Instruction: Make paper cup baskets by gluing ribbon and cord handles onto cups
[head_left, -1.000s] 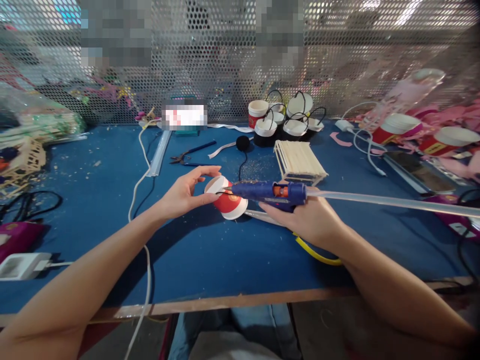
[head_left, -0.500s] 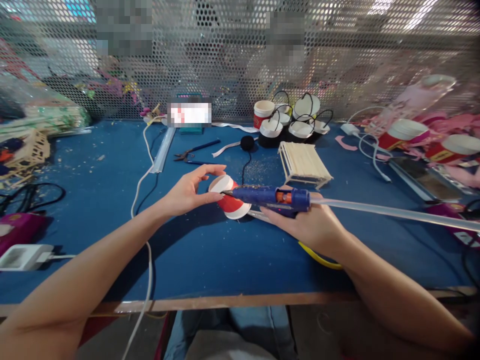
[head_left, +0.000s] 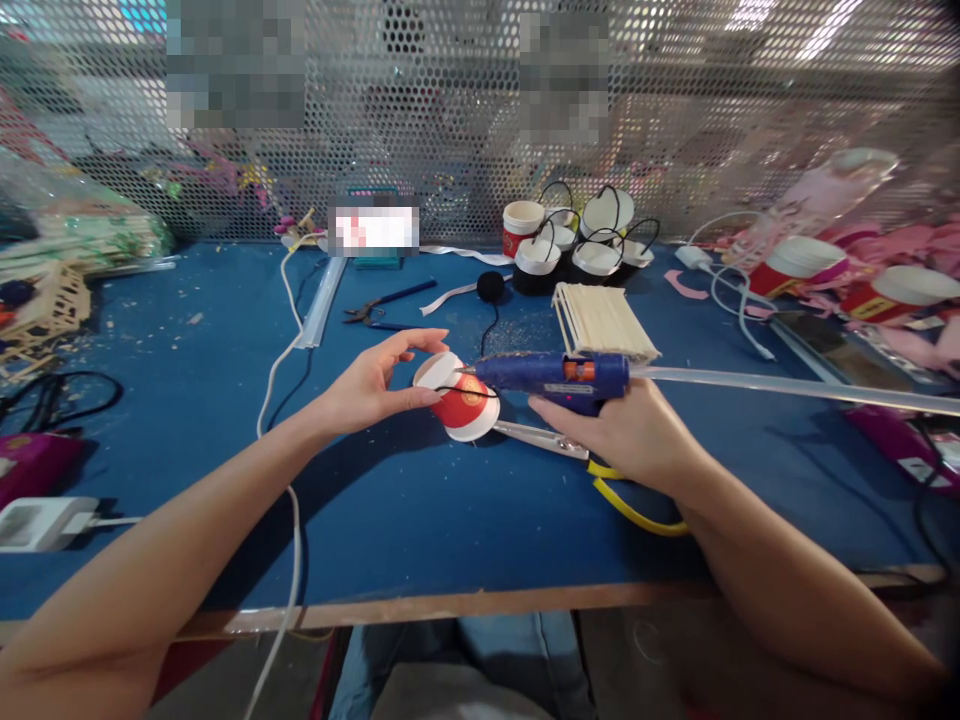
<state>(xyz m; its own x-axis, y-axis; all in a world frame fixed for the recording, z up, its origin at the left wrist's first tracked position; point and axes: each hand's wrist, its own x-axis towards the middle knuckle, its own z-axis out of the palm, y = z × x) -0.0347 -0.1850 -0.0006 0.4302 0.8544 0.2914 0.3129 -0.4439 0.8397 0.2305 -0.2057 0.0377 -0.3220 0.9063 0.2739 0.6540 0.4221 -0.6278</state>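
My left hand [head_left: 382,380] holds a red and white paper cup [head_left: 466,402], tilted on the table, with thumb and fingers about its white end. A thin black cord [head_left: 484,390] crosses the cup's side and runs to the left thumb. In my right hand [head_left: 637,430] is a blue hot glue gun [head_left: 559,375], its nozzle pointing left at the cup. A long clear glue stick [head_left: 787,388] sticks out of its back. Scissors with yellow handles [head_left: 637,508] lie below the right hand, their blades reaching toward the cup.
Pliers [head_left: 390,300] and a black yarn ball [head_left: 490,287] lie beyond the cup. A small wooden-stick stand [head_left: 606,318] is behind the glue gun. Several cups with black cord loops [head_left: 596,258] stand by the perforated metal screen [head_left: 450,120]. A white cable [head_left: 279,400] runs along the left.
The glue gun's nozzle has shifted right and slightly up from the left thumb along the cup. The black cord on the cup and the scissors now show more.
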